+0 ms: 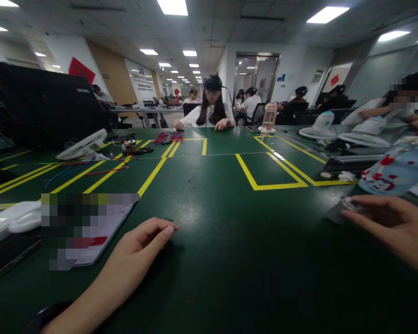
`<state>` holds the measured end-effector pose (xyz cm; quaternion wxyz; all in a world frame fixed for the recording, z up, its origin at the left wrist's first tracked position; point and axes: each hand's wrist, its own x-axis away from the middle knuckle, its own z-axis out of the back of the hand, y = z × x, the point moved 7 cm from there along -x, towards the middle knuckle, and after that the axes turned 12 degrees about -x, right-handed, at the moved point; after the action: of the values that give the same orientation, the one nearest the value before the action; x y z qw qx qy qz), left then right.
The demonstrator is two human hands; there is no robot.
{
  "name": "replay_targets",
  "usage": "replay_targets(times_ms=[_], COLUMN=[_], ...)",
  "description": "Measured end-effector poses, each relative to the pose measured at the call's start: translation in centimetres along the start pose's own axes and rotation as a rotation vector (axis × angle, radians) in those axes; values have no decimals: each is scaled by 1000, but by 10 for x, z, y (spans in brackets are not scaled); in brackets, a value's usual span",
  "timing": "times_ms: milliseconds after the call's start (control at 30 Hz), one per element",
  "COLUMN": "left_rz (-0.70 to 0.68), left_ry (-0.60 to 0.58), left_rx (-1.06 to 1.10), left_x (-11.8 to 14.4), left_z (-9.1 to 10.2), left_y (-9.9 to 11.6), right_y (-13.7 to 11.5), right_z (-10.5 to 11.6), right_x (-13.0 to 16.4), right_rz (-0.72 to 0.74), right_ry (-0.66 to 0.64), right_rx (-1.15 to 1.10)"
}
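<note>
My right hand [393, 225] pinches a small grey cylinder [338, 211] between thumb and fingers at the right side of the green table [226, 232]. The cylinder has a metallic-looking end; its exact kind I cannot make out. Just behind that hand stands a light blue bottle [390, 169] with red and white decoration. My left hand [141, 241] rests on the table left of centre, thumb against the curled fingers, with nothing visible in it. Beside it on the left lies a tablet-like device [106, 232] with a lit screen, partly blurred out.
A dark phone [12, 255] and a white object [10, 222] lie far left. Wires [69, 171], a white fan [83, 144] and a red-blue bundle [167, 137] sit farther back. More fans [364, 134] stand right. Yellow tape [280, 187] marks the tabletop. A person [212, 109] sits opposite.
</note>
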<state>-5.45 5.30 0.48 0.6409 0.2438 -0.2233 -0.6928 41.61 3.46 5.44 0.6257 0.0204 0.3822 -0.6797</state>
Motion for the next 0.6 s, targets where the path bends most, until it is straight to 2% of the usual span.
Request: replay_targets(times_ms=[67,200,267,333,400,467,533,600], left_rz=[1,-1,-6,-23,-44,-66,-129,-247], left_ry=[-3,8,8,5,12,21,28,33], left_rx=[-13,-35,-41,-46,-52,-71,-87,-70], left_x=[0,0,0,0,0,1,2,5], left_z=[-1,-1,-1,-1,-1,-2,-6,-12], left_y=[2,2,0,-1,1,8,26,54], right_y=[-24,-111,-149,-175,-185,-182,-174,-169], right_z=[-19,-69,-91,-105,-114,-120,-124,-128], right_x=[7,36,50,59,63,63,62,63], right_rz=[97,404,460,483,459,389,303,236], right_ry=[-82,-358,-486,-564,-614,-643,-671,-692], right_rx=[-159,-508,-609,-681,-719,-726,-744,-794])
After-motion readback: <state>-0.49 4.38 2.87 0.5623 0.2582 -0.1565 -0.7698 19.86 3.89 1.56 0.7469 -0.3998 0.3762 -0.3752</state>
